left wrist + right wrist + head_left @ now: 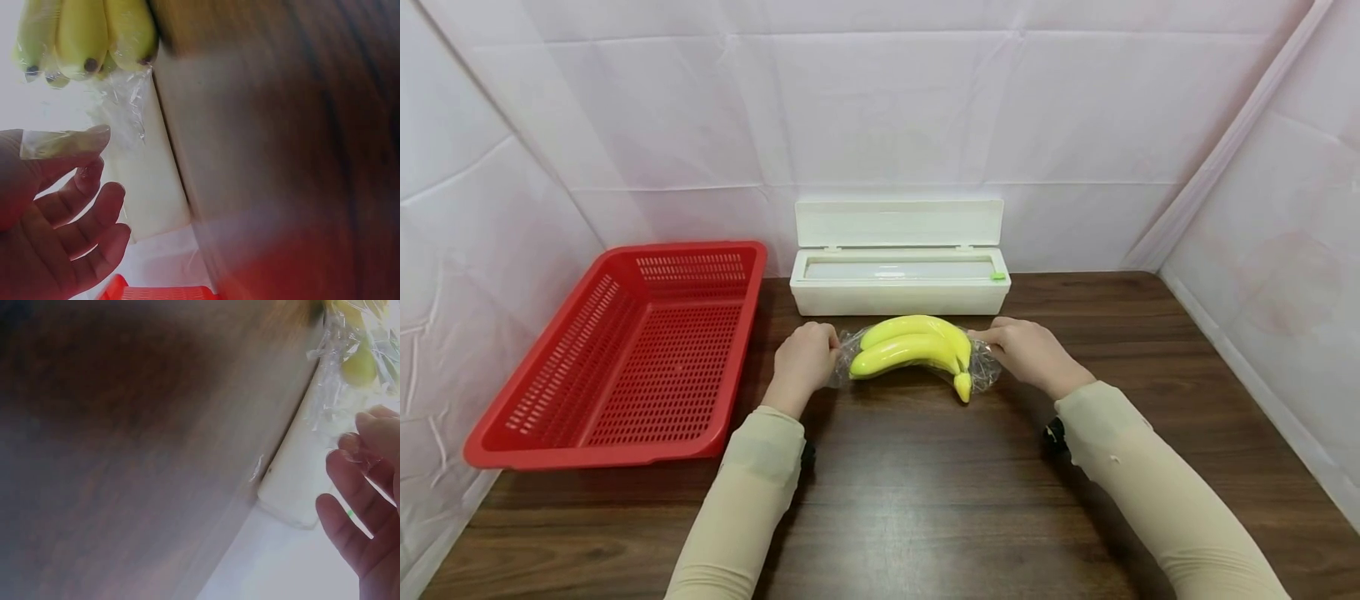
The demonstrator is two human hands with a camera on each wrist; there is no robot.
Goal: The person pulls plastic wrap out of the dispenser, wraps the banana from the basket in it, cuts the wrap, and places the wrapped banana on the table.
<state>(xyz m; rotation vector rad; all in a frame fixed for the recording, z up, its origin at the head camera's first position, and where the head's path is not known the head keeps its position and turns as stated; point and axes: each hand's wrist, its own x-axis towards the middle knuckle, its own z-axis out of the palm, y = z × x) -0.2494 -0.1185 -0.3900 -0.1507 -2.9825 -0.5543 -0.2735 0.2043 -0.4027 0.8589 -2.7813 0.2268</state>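
A bunch of yellow bananas lies at mid-table with clear plastic wrap around it, and loose film sticks out at both ends. At the left end, my left hand pinches the film between thumb and forefinger; in the left wrist view some wrap stretches from the banana tips towards the thumb, and the other fingers are loosely bent. My right hand pinches the film by the stem end, thumb and forefinger together in the right wrist view.
Behind the bananas stands a white wrap dispenser box, its lid raised and a green slider at its right. To the left is a red perforated basket. White sheeting walls in the dark wooden table at the back and sides.
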